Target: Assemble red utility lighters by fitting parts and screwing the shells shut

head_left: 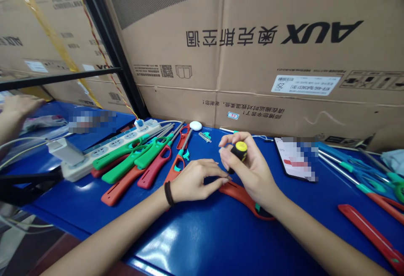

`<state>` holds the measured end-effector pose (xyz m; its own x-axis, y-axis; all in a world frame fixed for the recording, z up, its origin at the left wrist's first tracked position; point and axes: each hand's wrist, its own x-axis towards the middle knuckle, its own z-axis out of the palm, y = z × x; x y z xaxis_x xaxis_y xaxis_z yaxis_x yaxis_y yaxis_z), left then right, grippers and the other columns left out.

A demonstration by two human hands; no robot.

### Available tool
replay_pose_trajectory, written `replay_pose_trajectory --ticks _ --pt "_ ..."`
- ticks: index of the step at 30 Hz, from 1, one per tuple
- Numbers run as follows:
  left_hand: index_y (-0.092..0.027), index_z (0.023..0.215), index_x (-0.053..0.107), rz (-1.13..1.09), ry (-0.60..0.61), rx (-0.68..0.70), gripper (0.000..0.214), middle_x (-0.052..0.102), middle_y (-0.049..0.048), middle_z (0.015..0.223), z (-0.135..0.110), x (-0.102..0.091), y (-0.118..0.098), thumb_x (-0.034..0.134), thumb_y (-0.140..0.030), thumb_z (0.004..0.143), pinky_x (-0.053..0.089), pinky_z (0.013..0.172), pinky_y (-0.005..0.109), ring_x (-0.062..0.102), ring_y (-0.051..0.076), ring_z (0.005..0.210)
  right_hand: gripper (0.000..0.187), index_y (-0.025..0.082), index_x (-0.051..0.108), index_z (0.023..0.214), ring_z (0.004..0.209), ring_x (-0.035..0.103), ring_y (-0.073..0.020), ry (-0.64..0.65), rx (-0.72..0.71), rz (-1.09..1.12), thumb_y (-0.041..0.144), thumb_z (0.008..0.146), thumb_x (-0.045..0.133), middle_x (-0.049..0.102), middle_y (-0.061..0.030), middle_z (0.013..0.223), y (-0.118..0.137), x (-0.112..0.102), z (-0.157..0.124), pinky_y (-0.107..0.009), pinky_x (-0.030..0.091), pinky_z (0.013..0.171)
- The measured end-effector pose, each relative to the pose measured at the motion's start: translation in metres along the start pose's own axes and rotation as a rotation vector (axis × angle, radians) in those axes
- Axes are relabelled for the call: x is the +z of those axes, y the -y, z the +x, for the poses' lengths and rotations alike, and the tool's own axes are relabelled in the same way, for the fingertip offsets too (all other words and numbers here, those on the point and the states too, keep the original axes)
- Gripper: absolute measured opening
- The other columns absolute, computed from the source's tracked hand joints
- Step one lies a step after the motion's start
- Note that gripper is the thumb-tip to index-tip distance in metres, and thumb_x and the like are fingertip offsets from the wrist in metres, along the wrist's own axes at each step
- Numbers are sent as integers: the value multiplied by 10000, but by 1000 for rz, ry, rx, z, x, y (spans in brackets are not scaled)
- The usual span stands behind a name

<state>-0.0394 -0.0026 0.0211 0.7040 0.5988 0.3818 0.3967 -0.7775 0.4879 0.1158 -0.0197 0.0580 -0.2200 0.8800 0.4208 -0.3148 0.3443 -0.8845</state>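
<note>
My right hand (252, 171) is closed round a short screwdriver (241, 150) with a yellow and black handle, its shaft pointing down. Under it an orange lighter casing (238, 194), the long-nosed kind, lies on the blue table. My left hand (198, 180) is closed at the near end of that lighter, thumb and fingers meeting by the screwdriver's tip. Whether a small screw sits between those fingertips is hidden. Just left of my left hand lies another orange lighter (174, 168) with a teal trigger and a metal tube.
Green, red and orange lighters (148, 158) are heaped beside a white power strip (116, 143). A phone (295, 158) lies right of my hands. More lighters (362, 187) and a red casing half (369, 234) are farther right. Large cartons (252, 70) stand behind. Another person's hand (22, 104) shows at left.
</note>
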Motion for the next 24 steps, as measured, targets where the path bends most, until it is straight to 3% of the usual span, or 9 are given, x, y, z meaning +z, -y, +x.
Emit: replay_pose_trajectory --ticks 2,4,6,8,10,15,18,21,24 --pt "-180 1012 679 3 37 -24 235 698 55 965 0 1 2 537 -332 902 466 829 280 628 180 903 199 261 511 964 658 448 -108 41 45 7 449 910 475 505 18 859 3 -2 0 -269 395 620" --pt "-202 1111 645 21 90 -28 340 679 61 1038 -1 2 4 632 -397 833 455 874 297 613 202 974 318 247 560 987 706 467 -131 86 73 4 469 954 334 492 3 819 5 -4 1 -285 406 664" --pt "-204 1147 625 34 131 -16 406 672 67 1050 -1 3 6 673 -403 796 447 899 311 608 216 993 256 240 559 956 767 500 -138 107 58 -24 431 945 388 513 -7 885 7 -4 2 -294 419 719" --pt "-191 1110 638 40 146 -6 352 678 67 1033 -1 4 7 662 -373 809 443 906 322 612 219 981 136 244 503 906 767 519 -127 102 30 -36 368 880 550 526 -8 1004 7 -2 2 -293 431 717" --pt "-173 1075 645 40 138 2 312 680 72 1034 -1 5 8 647 -357 822 439 917 333 613 222 982 215 249 454 884 704 501 -109 77 19 -47 341 823 639 520 1 1013 6 -1 0 -284 428 677" --pt "-180 1061 648 50 138 17 295 674 73 1038 0 5 7 647 -356 823 411 958 335 593 218 1024 283 252 543 969 658 446 -122 119 49 -56 478 941 375 480 0 858 4 -3 -1 -285 391 617" --pt "-180 1049 657 75 143 -3 293 685 68 990 0 4 6 658 -355 814 424 928 342 607 224 978 227 232 535 870 708 500 -118 147 9 -51 431 930 445 498 -3 900 5 -3 2 -292 414 681" --pt "-174 1058 654 81 145 3 301 685 69 976 0 3 5 663 -345 810 426 923 339 609 227 971 169 247 468 862 640 476 -98 125 -1 -12 396 895 540 493 34 800 5 -2 2 -264 405 632" --pt "-176 1065 648 77 141 18 302 674 68 998 0 3 5 655 -351 819 412 943 328 600 217 984 218 256 502 949 682 461 -103 119 44 57 451 947 404 477 22 827 5 -2 0 -262 408 657"
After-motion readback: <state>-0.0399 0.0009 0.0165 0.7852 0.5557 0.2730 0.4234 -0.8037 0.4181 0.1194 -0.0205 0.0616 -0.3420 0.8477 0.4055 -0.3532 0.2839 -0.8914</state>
